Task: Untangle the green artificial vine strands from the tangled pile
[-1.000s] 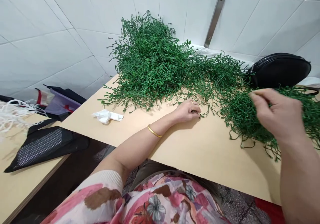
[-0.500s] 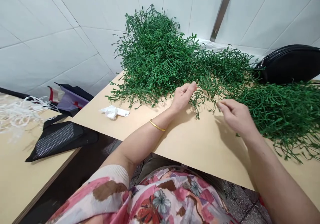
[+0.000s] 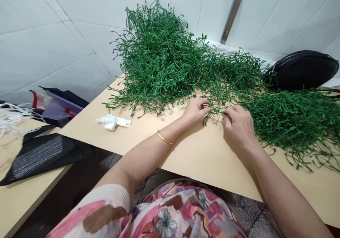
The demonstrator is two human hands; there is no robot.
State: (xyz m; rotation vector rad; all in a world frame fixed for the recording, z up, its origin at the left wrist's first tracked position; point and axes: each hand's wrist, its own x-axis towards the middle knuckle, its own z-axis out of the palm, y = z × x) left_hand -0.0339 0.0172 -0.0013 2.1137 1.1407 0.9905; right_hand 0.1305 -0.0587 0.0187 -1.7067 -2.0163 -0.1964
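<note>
Green artificial plant stems with small budded tips form a tall heap (image 3: 162,54) at the back of the table and a lower pile (image 3: 294,119) to the right. Between them, a thin green sprig (image 3: 215,109) lies low over the tabletop between my hands. My left hand (image 3: 193,111), with a gold bangle at the wrist, is at the sprig's left end, thumb and forefinger apart around it. At its right end my right hand (image 3: 239,124) is closed in a pinch on the sprig; its fingertips partly hide the gripped part.
A crumpled white tissue (image 3: 113,122) lies left on the wooden table (image 3: 191,149). Behind the right pile stands a black bag (image 3: 305,69) near the tiled wall. On a second table at left are white cords (image 3: 18,119) and a black mesh piece (image 3: 39,154).
My left hand has lowered toward the tabletop and its pinch has loosened. The right hand has moved left, closer to it. The view has shifted slightly.
</note>
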